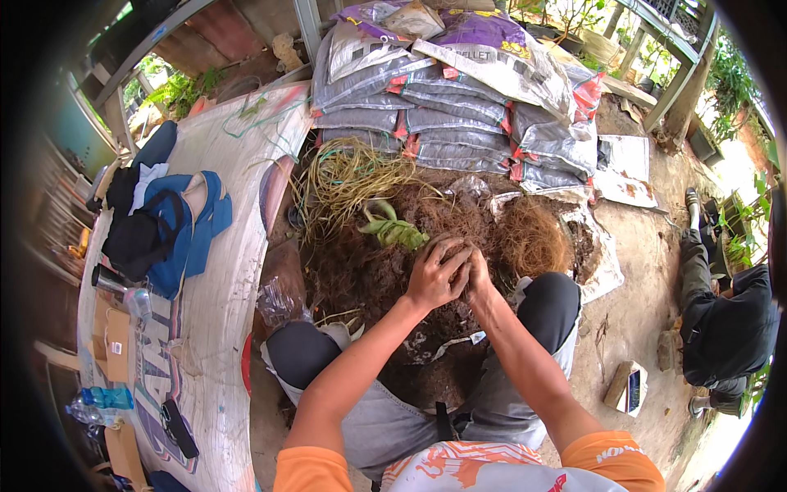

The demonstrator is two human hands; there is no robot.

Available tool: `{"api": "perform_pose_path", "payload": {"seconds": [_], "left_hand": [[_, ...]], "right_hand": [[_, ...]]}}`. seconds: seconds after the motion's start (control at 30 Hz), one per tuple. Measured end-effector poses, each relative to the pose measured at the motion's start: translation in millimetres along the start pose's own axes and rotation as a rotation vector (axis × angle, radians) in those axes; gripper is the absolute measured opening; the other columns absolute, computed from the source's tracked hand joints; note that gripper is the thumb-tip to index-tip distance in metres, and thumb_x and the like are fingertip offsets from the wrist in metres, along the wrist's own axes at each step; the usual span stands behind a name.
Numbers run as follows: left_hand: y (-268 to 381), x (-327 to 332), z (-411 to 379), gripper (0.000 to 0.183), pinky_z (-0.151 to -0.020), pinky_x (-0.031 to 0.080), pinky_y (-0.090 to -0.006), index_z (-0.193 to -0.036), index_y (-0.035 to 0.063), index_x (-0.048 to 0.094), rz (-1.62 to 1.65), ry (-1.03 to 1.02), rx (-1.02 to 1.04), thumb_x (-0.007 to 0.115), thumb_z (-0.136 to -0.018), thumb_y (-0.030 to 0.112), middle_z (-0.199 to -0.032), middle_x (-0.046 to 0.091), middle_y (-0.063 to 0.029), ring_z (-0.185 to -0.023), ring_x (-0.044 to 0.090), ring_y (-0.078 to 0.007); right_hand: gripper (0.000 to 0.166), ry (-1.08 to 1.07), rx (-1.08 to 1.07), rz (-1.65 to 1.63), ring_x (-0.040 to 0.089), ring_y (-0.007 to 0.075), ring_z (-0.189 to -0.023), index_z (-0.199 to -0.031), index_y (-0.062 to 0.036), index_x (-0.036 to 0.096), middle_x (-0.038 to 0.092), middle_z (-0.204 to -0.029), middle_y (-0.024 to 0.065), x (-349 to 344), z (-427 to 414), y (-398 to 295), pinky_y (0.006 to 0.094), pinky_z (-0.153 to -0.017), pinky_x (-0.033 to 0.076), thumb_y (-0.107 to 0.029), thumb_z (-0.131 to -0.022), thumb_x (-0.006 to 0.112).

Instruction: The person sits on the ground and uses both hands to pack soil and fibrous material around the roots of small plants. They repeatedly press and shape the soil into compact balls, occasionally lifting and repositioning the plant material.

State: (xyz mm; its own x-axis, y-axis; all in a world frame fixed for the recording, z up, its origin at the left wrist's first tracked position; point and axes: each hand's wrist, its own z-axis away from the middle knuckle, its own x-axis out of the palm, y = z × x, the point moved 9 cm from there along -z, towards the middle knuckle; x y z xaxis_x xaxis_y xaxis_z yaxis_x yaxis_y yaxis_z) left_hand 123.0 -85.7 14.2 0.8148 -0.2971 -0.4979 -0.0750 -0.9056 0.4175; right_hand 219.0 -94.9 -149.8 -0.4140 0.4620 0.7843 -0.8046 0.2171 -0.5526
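Both hands press together around a dark clump of soil and fibre [452, 248], most of which they hide. My left hand [435, 278] wraps it from the left, its fingers soiled. On the other side my right hand [478, 273] closes against it. A green leafy plant [396, 230] lies just left of the hands; whether it is joined to the clump cannot be seen. Under and around them spreads a heap of dark soil [344, 264] mixed with brown fibre. A loose ball of coconut fibre [533, 237] rests on the right, near my knee.
Stacked filled sacks [455, 123] rise behind the heap. Yellowish raffia-like strands [344, 178] lie in a tangle before them. A banner-covered platform [215, 295] on the left bears a blue bag [190, 227]. A phone [633, 390] sits on a block at right, near a crouching person [728, 326].
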Motion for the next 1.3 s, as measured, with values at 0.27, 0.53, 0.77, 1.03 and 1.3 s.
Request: {"api": "perform_pose_path", "payload": {"seconds": [0.27, 0.53, 0.77, 1.03, 1.3], "left_hand": [[-10, 3, 18, 0.019, -0.086, 0.048, -0.0442, -0.098, 0.0026, 0.065, -0.002, 0.089, -0.036, 0.056, -0.081, 0.008, -0.102, 0.062, -0.0147, -0.094, 0.060, -0.0338], [-10, 13, 29, 0.032, -0.101, 0.035, -0.0506, -0.116, 0.0037, 0.057, -0.101, -0.027, -0.054, 0.053, -0.087, 0.016, -0.119, 0.056, -0.0167, -0.116, 0.049, -0.0362], [-62, 24, 18, 0.073, -0.108, 0.016, -0.0571, -0.145, 0.0054, 0.011, 0.308, 0.033, -0.745, 0.040, -0.094, 0.049, -0.148, 0.011, -0.0242, -0.137, 0.017, -0.0373], [-91, 50, 57, 0.064, -0.104, 0.033, -0.0382, -0.142, 0.0103, 0.031, 1.164, 0.130, -1.239, 0.051, -0.092, 0.044, -0.143, 0.035, -0.0053, -0.129, 0.037, -0.0193], [-86, 47, 65, 0.031, -0.087, 0.050, -0.0343, -0.120, 0.0078, 0.054, 1.568, 0.243, -1.361, 0.051, -0.093, 0.023, -0.118, 0.058, -0.0053, -0.104, 0.058, -0.0187]], "right_hand": [[0.030, 0.043, -0.001, 0.191, 0.057, 0.0207, -0.091, -0.106, -0.0073, 0.053, 0.057, -0.100, 0.0075, 33, 22, -7, 0.0374, -0.078, 0.051, -0.034, -0.096, 0.044], [0.033, 0.085, -0.012, 0.295, 0.056, 0.0217, -0.098, -0.117, -0.0076, 0.052, 0.057, -0.108, 0.0089, 16, 18, -2, 0.0350, -0.082, 0.048, -0.030, -0.097, 0.039], [0.050, 0.420, -0.065, 0.435, 0.047, 0.0288, -0.120, -0.128, -0.0040, 0.047, 0.045, -0.135, 0.0136, 22, 25, -39, 0.0421, -0.100, 0.038, -0.040, -0.096, 0.036], [0.035, 0.247, -0.649, 0.914, 0.055, 0.0263, -0.103, -0.109, 0.0066, 0.056, 0.058, -0.113, 0.0182, 96, 56, -67, 0.0349, -0.091, 0.041, -0.025, -0.094, 0.050], [0.039, 0.102, -0.680, 1.220, 0.058, 0.0340, -0.100, -0.110, 0.0056, 0.056, 0.059, -0.110, 0.0220, 98, 44, -55, 0.0400, -0.087, 0.044, -0.029, -0.092, 0.052]]}}
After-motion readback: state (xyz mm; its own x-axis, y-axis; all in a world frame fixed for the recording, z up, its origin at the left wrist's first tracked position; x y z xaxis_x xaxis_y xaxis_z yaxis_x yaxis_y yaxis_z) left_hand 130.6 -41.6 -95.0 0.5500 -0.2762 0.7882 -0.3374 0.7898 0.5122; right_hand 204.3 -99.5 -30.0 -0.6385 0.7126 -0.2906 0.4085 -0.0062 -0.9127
